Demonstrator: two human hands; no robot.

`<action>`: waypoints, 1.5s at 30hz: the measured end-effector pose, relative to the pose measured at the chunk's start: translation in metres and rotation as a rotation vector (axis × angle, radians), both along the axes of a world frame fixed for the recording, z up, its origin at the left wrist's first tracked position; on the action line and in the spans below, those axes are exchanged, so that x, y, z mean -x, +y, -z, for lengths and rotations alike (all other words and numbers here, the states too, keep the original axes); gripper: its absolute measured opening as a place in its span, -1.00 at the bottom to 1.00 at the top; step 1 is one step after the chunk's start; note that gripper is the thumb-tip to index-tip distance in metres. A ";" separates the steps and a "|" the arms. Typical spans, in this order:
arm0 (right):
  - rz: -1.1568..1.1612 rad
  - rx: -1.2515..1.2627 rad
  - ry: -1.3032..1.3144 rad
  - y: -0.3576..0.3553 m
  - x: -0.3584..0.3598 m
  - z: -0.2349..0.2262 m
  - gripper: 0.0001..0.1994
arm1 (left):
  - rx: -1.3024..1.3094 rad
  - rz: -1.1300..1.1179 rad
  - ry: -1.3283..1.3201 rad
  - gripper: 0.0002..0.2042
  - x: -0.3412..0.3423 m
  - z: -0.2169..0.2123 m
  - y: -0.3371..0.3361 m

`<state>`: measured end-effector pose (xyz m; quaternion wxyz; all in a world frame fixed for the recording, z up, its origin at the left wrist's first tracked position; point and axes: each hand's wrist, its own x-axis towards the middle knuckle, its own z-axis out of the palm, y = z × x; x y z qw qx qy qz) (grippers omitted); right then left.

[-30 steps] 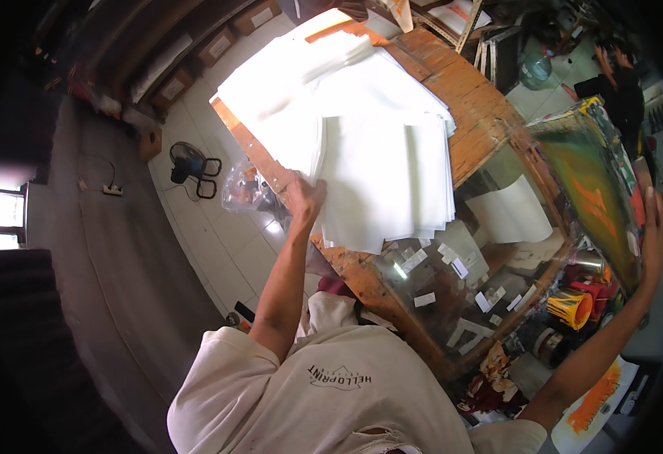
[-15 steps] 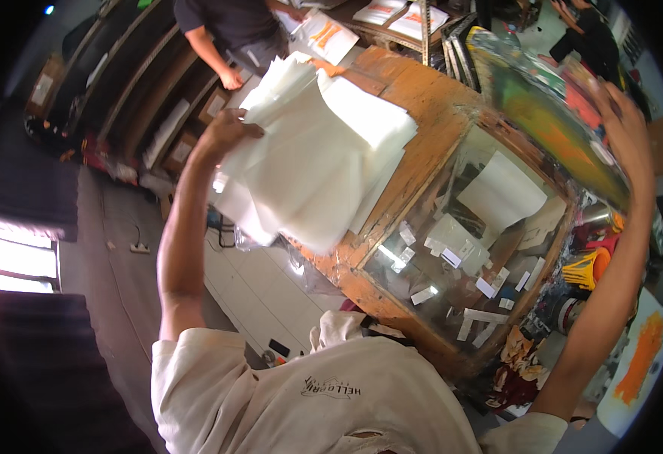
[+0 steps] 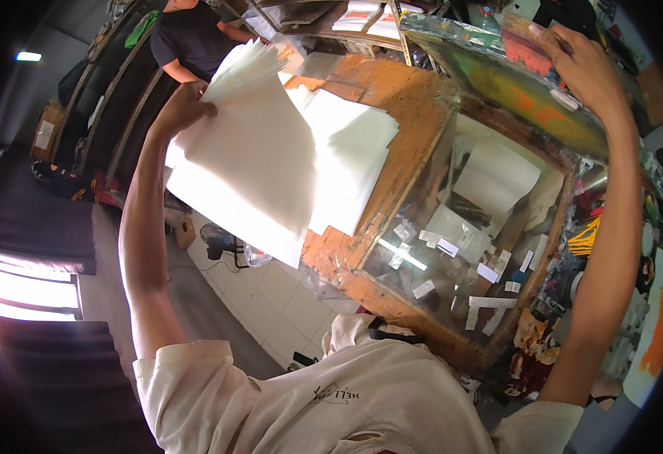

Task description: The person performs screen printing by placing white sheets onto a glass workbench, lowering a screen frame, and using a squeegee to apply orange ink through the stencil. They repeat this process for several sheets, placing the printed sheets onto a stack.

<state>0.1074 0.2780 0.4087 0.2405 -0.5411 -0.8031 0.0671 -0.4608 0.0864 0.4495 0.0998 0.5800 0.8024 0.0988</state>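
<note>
White sheets [image 3: 252, 163] are grasped at their far-left edge by the clenched fingers of the left hand [image 3: 182, 112], over the left part of the wooden table [image 3: 377, 79], their near corner overhanging. The right hand [image 3: 585, 72] is set at the upper edge of the tilted screen frame [image 3: 524, 113]; whether its fingers are closed cannot be told. Gripped along one edge only, the sheets could be creased or spilled onto the floor [image 3: 263, 306].

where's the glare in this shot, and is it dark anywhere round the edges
Head view: the window at left is blown out with purplish haze around it; head view: the white sheets wash out in patches, the glass panel carries a bright streak; head view: corners fade to black.
</note>
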 end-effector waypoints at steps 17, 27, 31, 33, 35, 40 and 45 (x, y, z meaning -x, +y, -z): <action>-0.065 -0.050 0.021 0.037 0.003 0.011 -0.34 | -0.669 0.179 0.287 -0.68 -0.046 0.164 -0.127; 0.149 -0.001 -0.027 0.059 -0.046 0.006 -0.24 | -0.862 -0.694 -0.336 -0.54 -0.093 0.460 -0.203; 0.115 0.052 0.016 0.073 -0.075 0.012 -0.25 | -0.766 -0.912 -0.893 -0.54 -0.108 0.437 -0.208; 0.107 0.104 0.080 0.071 -0.076 0.012 -0.31 | -0.643 -0.966 -1.215 -0.55 -0.107 0.432 -0.214; 0.106 0.119 0.085 0.069 -0.073 0.015 -0.31 | -0.676 -1.127 -1.365 -0.44 -0.115 0.408 -0.204; 0.087 0.028 0.044 0.057 -0.060 0.016 -0.32 | -0.376 -0.935 -0.784 -0.28 -0.116 0.433 -0.188; 0.145 0.013 0.004 0.037 -0.046 0.018 -0.27 | -0.184 -0.910 -0.615 -0.34 -0.118 0.401 -0.165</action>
